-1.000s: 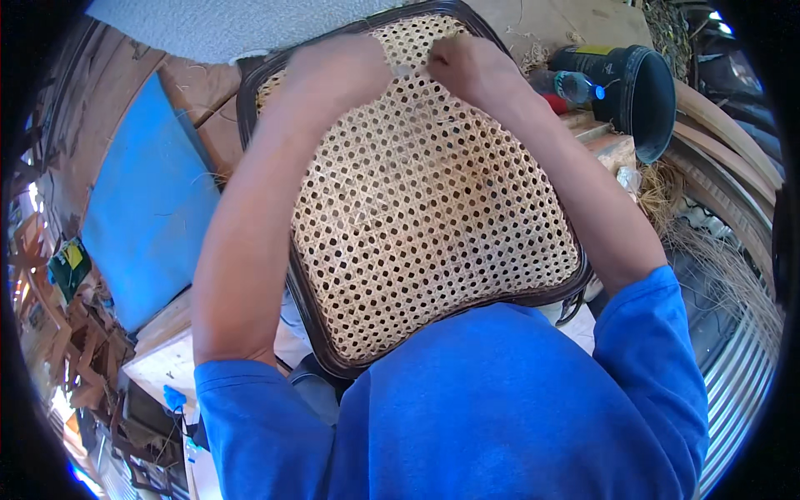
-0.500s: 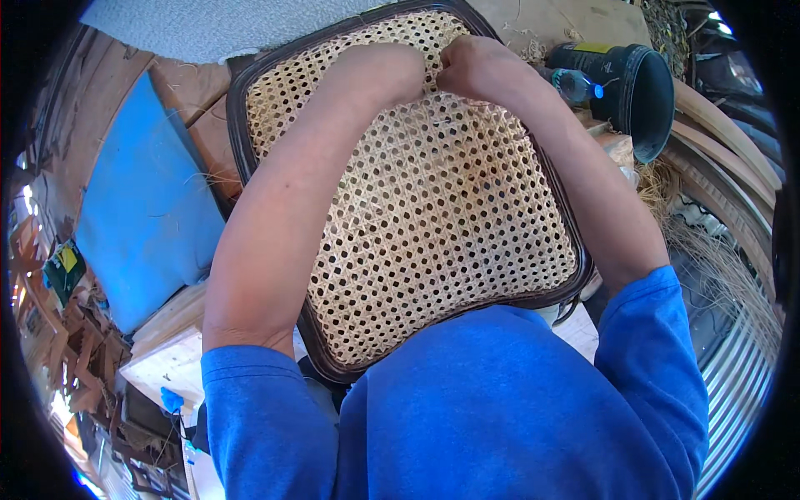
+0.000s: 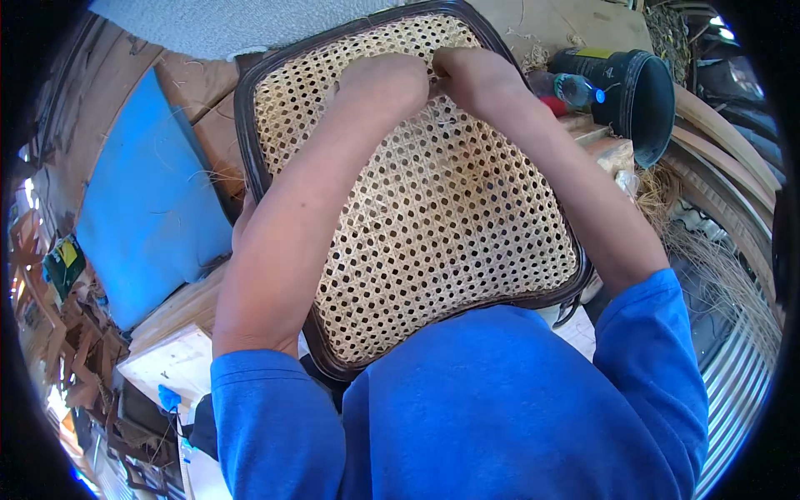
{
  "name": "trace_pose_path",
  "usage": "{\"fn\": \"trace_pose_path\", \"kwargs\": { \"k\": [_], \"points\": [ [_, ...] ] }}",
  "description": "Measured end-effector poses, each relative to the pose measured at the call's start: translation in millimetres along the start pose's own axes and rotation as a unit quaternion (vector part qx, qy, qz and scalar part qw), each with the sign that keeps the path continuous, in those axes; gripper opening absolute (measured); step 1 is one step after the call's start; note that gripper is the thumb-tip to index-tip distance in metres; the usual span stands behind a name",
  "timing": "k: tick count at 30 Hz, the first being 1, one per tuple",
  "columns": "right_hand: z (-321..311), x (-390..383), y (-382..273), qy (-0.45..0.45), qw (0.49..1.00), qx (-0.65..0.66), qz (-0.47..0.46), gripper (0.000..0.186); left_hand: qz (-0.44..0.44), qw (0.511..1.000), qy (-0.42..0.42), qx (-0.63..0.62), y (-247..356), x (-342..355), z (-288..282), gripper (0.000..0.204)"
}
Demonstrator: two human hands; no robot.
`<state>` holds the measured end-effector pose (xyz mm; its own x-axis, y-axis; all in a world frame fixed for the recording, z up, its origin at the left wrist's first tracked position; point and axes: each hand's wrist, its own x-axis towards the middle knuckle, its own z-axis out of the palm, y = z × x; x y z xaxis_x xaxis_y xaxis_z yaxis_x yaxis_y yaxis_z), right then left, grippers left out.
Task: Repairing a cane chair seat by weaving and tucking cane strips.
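Observation:
A woven cane panel (image 3: 442, 225) with rows of small holes fills a dark brown wooden frame (image 3: 247, 133), tilted in front of my body. My left hand (image 3: 387, 83) is closed over the upper part of the weave, knuckles up. Right beside it, only a narrow gap away, my right hand (image 3: 471, 73) is curled as well, its fingertips turned toward the left one. Both hands' own backs hide the fingertips, so whatever they pinch cannot be seen. A small pale loose end of cane shows on the weave just below the hands.
A dark green bucket (image 3: 652, 108) lies on its side at the far right, with a clear blue-capped bottle (image 3: 575, 90) beside it. Loose cane strands (image 3: 708, 267) spread below. A blue sheet (image 3: 150, 208) leans at left, and a grey textured cloth (image 3: 242, 25) lies at the far edge.
Both hands have shifted slightly toward me, staying close together over the weave. The frame's upper left part has moved a little to the right. A red patch now shows by the bottle.

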<state>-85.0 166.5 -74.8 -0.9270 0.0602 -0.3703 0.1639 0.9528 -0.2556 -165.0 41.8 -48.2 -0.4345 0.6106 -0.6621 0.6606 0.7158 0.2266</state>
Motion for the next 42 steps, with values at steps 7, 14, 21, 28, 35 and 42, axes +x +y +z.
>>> {"fn": "trace_pose_path", "kwargs": {
  "k": [7, 14, 21, 28, 35, 42],
  "points": [
    [14.4, -19.7, -5.8, 0.125, 0.992, -0.002, 0.004, 0.012, -0.056, 0.993, 0.104, 0.019, -65.4, -4.9, 4.8, 0.025],
    [-38.6, -66.6, -4.0, 0.051, 0.980, 0.079, 0.178, 0.029, 0.037, 0.928, 0.358, 0.091, -52.2, -11.3, 22.8, 0.028],
    [-47.8, -93.1, -12.1, -0.005, 0.947, 0.180, 0.267, 0.036, -0.015, 0.988, 0.147, -0.048, 4.3, -12.4, 13.0, 0.038],
    [16.6, -94.1, 15.4, 0.290, 0.926, 0.242, 0.008, 0.023, 0.078, 0.996, 0.042, -0.030, -28.2, 14.8, 3.9, 0.040],
    [20.9, -78.0, 5.7, 0.267, 0.954, 0.136, -0.029, 0.024, -0.031, 0.985, 0.157, 0.066, -105.9, 19.1, 5.0, 0.033],
    [21.7, -73.3, -3.8, 0.256, 0.965, 0.042, 0.027, 0.023, -0.087, 0.959, 0.260, 0.069, -137.1, 21.5, 17.8, 0.040]
  ]
}}
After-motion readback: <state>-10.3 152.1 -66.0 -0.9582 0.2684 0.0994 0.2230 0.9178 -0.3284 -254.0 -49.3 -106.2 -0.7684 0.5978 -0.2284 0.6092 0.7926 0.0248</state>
